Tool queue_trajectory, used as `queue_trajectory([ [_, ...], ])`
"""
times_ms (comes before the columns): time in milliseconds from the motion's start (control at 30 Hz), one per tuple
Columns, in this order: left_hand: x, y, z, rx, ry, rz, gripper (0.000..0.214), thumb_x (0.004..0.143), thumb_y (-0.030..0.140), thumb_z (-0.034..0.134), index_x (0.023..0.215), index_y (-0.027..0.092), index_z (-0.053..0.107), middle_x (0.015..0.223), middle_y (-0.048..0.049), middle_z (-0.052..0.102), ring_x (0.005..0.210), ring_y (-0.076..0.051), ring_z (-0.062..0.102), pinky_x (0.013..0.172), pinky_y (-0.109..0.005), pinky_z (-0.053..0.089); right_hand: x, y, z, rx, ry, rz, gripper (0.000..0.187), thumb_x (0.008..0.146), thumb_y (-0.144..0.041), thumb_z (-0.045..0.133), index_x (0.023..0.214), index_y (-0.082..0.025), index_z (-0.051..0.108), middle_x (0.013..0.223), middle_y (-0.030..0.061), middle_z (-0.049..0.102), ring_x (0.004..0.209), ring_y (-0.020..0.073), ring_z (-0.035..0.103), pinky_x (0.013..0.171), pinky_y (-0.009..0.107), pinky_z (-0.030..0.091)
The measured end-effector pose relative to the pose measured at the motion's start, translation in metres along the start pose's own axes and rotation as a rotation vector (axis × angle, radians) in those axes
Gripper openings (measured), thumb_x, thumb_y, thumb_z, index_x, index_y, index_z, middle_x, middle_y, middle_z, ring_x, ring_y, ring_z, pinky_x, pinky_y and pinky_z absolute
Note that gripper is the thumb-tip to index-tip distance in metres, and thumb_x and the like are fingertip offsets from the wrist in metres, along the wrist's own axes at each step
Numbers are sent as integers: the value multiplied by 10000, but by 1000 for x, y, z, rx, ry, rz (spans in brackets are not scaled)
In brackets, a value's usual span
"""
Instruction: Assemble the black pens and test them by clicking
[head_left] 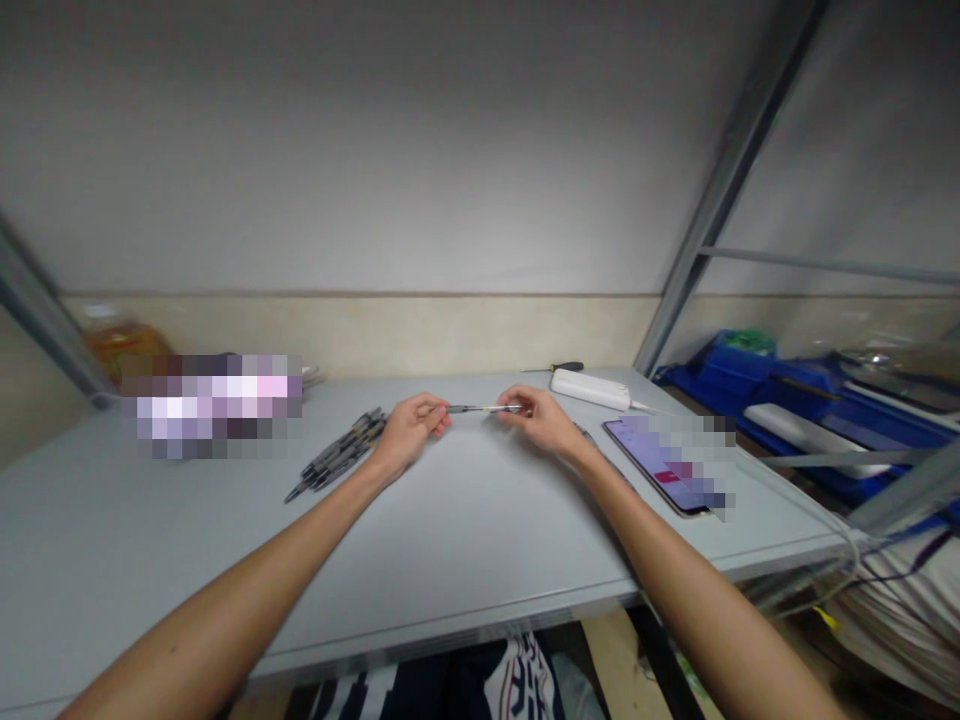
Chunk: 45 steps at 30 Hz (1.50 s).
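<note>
A slim pen (480,408) stretches level between my two hands, a little above the table. My left hand (416,425) pinches its dark grey end. Around the other, silvery end the fingers of my right hand (532,415) are closed. The middle stretch looks thinner and pale, perhaps a refill; blur hides the detail. A pile of grey and black pens (341,455) lies beside my left wrist. Partly covered by my right forearm is another dark, thin pen-like piece (626,478).
Right of my forearm lies a phone (652,460) with its screen lit. Behind it are a white power strip (592,388) and a screwdriver (566,367). At the back left stands a bottle of amber liquid (124,345). Blue bins (739,375) sit beyond the metal frame (694,240).
</note>
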<state>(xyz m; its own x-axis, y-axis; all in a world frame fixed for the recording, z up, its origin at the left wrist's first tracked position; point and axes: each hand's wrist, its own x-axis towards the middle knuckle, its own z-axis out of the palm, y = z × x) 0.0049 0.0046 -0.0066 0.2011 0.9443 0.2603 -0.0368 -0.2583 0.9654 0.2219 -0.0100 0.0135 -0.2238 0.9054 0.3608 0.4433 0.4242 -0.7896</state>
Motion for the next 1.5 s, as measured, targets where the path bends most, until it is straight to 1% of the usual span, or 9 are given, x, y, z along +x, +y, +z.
queue_trajectory([
  [67,0,0,0,-19,7,-1,245,673,330,651,786,123,587,615,-10,611,526,-85,516,540,-225,408,1,0,0,47,16,26,360,673,-425,639,877,-130,611,729,10,599,548,92,489,528,210,365],
  [233,-1,2,0,-35,22,-22,264,651,341,671,773,127,578,611,-12,612,524,-86,515,543,-230,407,-1,-3,-1,103,-27,193,453,792,-518,450,674,-111,611,538,5,545,486,97,471,509,225,374],
  [333,-1,3,-1,-38,20,-25,288,651,360,670,797,139,559,609,-6,611,521,-84,506,548,-229,398,-2,-6,-2,191,-24,154,311,711,-436,587,741,-127,602,619,0,576,541,97,504,533,219,407],
  [433,-2,4,-1,-38,20,-25,305,644,384,674,790,152,539,601,-1,610,521,-86,505,550,-231,389,-2,-10,-3,251,-10,163,314,631,-367,672,842,-151,588,723,4,605,567,93,527,522,209,428],
  [600,-2,6,-1,-37,30,-20,318,627,408,683,725,151,523,591,-2,605,512,-85,500,547,-234,389,-3,-11,-2,183,-81,274,413,775,-519,489,691,-126,586,520,-10,539,361,55,395,364,186,296],
  [800,1,3,-4,-81,44,-22,321,620,402,695,710,144,527,584,-2,612,501,-76,497,528,-221,386,-4,-11,-3,193,-44,191,381,684,-424,642,932,-138,602,596,-22,574,407,58,427,364,171,295],
  [1000,2,2,-5,-83,36,-10,315,635,414,685,695,148,530,574,2,602,495,-77,495,522,-218,384,-2,-8,-1,235,-8,170,337,719,-461,574,768,-130,619,570,-13,545,424,68,423,355,182,300],
  [1133,1,4,-4,24,40,8,345,688,480,621,655,150,528,554,8,575,477,-76,472,506,-212,368,-1,-7,-1,294,70,147,356,637,-377,657,892,-132,617,626,-3,555,539,110,506,404,201,390],
  [1500,2,5,-12,421,247,46,484,810,547,387,494,184,442,414,32,430,398,-94,368,439,-229,263,0,-6,-3,360,137,96,297,605,-297,672,844,-132,608,710,32,593,616,130,540,457,219,429],
])
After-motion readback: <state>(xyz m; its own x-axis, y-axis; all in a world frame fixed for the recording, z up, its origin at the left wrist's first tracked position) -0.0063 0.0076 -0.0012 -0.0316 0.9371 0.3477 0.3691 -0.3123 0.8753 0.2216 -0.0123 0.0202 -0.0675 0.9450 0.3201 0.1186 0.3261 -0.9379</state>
